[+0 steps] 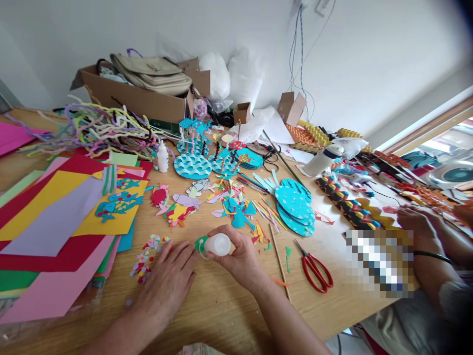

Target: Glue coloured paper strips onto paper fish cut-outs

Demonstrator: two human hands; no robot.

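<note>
My right hand [240, 254] is closed round a white glue bottle [219, 244], tipped so its base faces me and its nozzle end points left. Below that end lies a small green paper cut-out [201, 242], partly hidden by the bottle. My left hand [170, 273] lies flat on the table with fingers stretched out, its fingertips beside the green cut-out; whether they touch it I cannot tell. Just left of those fingers is a scatter of small coloured paper dots [146, 256]. Paper fish [185, 201] lie beyond both hands.
Red-handled scissors [318, 273] and a thin wooden stick [281, 261] lie to the right. Coloured paper sheets [48, 222] cover the left side. Blue paper discs [295, 202] and a second glue bottle [162, 158] are farther back. Another person's hands [417, 229] are at the right.
</note>
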